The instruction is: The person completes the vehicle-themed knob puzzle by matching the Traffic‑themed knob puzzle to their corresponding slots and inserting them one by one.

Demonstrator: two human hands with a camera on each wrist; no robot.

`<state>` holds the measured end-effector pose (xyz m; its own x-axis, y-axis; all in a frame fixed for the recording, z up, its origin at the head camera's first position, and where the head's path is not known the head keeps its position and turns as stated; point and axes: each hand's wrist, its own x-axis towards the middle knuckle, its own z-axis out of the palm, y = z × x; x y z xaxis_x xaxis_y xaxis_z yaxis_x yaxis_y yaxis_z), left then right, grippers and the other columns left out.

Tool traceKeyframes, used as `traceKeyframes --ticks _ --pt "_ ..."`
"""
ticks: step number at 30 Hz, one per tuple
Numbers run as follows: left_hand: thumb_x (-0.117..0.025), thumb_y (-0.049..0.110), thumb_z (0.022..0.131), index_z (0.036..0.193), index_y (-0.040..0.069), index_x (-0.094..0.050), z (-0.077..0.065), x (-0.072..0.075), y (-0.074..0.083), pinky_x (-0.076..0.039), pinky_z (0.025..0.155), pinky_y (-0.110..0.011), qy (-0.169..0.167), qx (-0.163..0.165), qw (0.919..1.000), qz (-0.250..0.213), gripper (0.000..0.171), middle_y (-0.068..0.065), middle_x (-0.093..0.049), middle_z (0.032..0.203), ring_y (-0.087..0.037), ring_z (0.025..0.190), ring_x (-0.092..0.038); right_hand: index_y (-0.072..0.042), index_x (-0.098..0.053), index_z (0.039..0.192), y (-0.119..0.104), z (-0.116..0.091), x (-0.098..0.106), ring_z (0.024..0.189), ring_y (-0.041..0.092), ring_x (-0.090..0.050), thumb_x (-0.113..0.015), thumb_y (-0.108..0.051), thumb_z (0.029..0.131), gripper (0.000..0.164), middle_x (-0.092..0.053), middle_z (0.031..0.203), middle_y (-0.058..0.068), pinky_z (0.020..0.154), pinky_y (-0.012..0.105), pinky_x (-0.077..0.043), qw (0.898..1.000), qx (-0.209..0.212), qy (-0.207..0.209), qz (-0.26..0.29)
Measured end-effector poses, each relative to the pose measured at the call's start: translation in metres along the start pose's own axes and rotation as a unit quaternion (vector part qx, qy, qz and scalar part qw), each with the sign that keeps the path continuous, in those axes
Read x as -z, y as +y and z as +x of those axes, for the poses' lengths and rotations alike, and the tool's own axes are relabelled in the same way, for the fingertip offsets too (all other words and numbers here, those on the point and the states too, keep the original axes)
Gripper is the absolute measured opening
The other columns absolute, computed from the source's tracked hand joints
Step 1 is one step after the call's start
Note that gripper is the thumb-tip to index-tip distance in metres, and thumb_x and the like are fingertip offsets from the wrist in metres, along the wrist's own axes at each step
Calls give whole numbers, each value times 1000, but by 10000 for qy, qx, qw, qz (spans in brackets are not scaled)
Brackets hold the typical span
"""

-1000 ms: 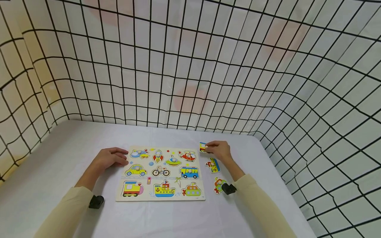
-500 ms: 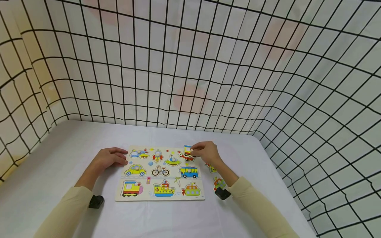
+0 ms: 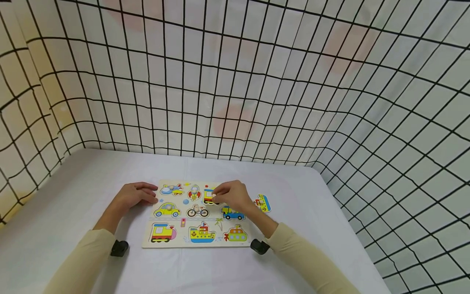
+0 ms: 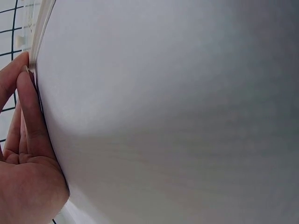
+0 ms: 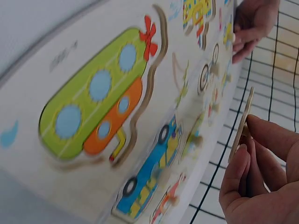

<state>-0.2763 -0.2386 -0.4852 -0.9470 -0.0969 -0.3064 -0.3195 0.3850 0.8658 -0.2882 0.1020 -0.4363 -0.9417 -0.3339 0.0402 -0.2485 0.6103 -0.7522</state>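
Observation:
My right hand pinches a train puzzle piece by its small knob. In the right wrist view the thin piece is seen edge-on, raised off the board. It overlaps the upper middle of the wooden peg puzzle board in the head view, hiding the flying saucer. My left hand rests at the board's left edge, its fingertips touching it with fingers relaxed. The printed train spot is at the board's lower left, with the ship spot and submarine spot along the same row.
A loose ship piece lies right of the board, partly behind my right wrist. Knobbed pieces such as the car, bicycle and bus sit in the board. Black wire mesh rises around the white table.
My right hand has carried the train piece leftward from beyond the board's right side to over its upper middle. My forearm now covers the loose submarine piece. My left hand stays still.

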Motion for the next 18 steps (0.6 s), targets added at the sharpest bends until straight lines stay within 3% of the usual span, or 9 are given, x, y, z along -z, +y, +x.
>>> traceKeyframes --ticks 8,18 --pt "-80 18 83 136 3 -62 0 1 0 -50 75 -26 -10 -50 10000 -18 58 -1 -77 97 -20 89 -66 -11 -81 91 -20 -5 -29 66 6 -64 -84 -13 80 11 -75 76 0 59 23 -46 9980 346 -452 280" --pt "-80 21 83 136 5 -62 4 1 -1 -48 75 -26 -2 -66 9999 120 58 1 -78 97 -19 89 -66 -11 -80 88 -41 -11 -67 67 1 -64 -84 -12 81 8 -74 73 -5 65 19 -48 9930 454 -1033 356"
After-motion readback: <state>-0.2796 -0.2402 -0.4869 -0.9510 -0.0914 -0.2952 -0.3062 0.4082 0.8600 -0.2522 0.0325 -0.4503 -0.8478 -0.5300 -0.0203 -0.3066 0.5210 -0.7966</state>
